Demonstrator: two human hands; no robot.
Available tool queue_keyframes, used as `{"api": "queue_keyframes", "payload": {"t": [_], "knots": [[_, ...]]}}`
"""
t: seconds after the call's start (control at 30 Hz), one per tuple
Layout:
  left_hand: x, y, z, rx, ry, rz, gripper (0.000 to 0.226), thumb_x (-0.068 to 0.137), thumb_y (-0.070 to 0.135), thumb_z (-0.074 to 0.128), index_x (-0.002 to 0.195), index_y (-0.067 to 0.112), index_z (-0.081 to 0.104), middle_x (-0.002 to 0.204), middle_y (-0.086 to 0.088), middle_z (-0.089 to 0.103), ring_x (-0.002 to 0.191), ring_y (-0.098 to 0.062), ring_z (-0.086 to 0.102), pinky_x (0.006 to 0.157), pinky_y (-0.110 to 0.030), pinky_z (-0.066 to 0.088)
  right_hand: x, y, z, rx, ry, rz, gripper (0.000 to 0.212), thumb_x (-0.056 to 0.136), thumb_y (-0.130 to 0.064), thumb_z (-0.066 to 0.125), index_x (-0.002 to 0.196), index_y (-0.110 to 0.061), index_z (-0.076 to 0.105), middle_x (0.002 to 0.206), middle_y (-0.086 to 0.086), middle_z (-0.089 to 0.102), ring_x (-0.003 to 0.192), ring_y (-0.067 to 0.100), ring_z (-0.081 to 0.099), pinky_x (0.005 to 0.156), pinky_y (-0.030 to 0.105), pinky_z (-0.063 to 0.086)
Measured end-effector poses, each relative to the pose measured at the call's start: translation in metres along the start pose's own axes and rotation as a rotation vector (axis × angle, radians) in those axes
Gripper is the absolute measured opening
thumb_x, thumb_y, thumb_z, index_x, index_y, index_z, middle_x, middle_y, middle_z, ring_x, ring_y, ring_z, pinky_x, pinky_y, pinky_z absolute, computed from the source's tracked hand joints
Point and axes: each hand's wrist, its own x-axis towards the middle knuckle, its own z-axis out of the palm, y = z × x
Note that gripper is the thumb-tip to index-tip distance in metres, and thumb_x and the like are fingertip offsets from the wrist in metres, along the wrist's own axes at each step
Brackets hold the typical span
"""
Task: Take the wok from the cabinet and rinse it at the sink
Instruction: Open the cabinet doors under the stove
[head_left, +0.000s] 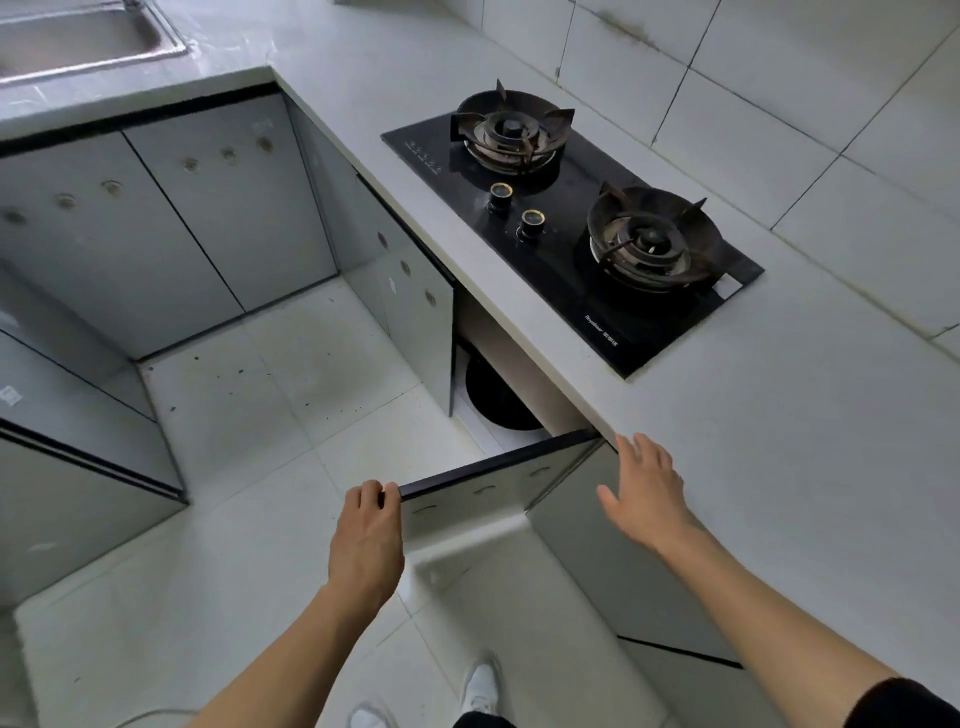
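A pale L-shaped surface (779, 441) carries a black two-burner gas hob (571, 228) beneath white wall tiles, with the steel sink (78, 36) at the far corner. The left hand (369, 540) grips the open cabinet door (488, 488) by its top edge, the right hand (644, 493) hovers spread and empty beside the surface's edge — and the dark wok (498, 395) sits inside the open cabinet below the hob.

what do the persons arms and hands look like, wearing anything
Both forearms are bare, and the left hand and right hand wear no gloves, rings or watch that show. A dark sleeve edge shows only high on the right arm, at the picture's corner.
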Motion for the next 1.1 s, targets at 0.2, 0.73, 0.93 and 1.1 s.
{"api": "queue_keyframes", "payload": {"t": [0.2, 0.73, 0.93, 1.1], "knots": [[-0.047, 0.024, 0.006, 0.126, -0.065, 0.007, 0.057, 0.044, 0.000, 0.045, 0.099, 0.002, 0.060, 0.087, -0.008, 0.053, 0.075, -0.023, 0.046, 0.051, -0.025, 0.030, -0.018, 0.004, -0.003, 0.014, -0.076, -0.016, 0.081, 0.092, -0.039, 0.058, 0.154, -0.015, 0.012, 0.161, 0.015, 0.009, 0.148, 0.032, 0.010, 0.115, 0.046, 0.025], [-0.140, 0.085, 0.034, 0.115, -0.303, 0.116, 0.061, 0.030, 0.012, 0.069, 0.089, 0.000, 0.060, 0.083, -0.010, 0.039, 0.070, -0.021, 0.033, 0.049, -0.026, 0.033, -0.076, -0.011, -0.014, 0.180, -0.017, -0.092, 0.077, 0.093, -0.038, 0.057, 0.154, -0.016, 0.015, 0.162, 0.012, 0.010, 0.150, 0.028, 0.008, 0.121, 0.044, 0.018], [-0.127, 0.084, 0.010, 0.075, -0.294, 0.027, 0.048, 0.077, 0.014, 0.049, 0.123, 0.006, 0.038, 0.119, -0.009, 0.037, 0.101, -0.023, 0.038, 0.079, -0.027, 0.044, -0.090, -0.011, -0.019, 0.211, -0.062, -0.110, 0.074, 0.093, -0.037, 0.056, 0.154, -0.017, 0.018, 0.162, 0.011, 0.011, 0.149, 0.028, 0.010, 0.121, 0.043, 0.018], [-0.127, 0.080, -0.001, 0.069, -0.389, 0.023, 0.051, 0.083, 0.020, 0.050, 0.130, 0.009, 0.034, 0.127, -0.007, 0.036, 0.109, -0.025, 0.038, 0.079, -0.029, 0.041, -0.097, -0.019, -0.019, 0.189, -0.098, -0.138, 0.073, 0.093, -0.040, 0.056, 0.153, -0.017, 0.020, 0.162, 0.010, 0.014, 0.148, 0.028, 0.013, 0.119, 0.045, 0.022]]}}
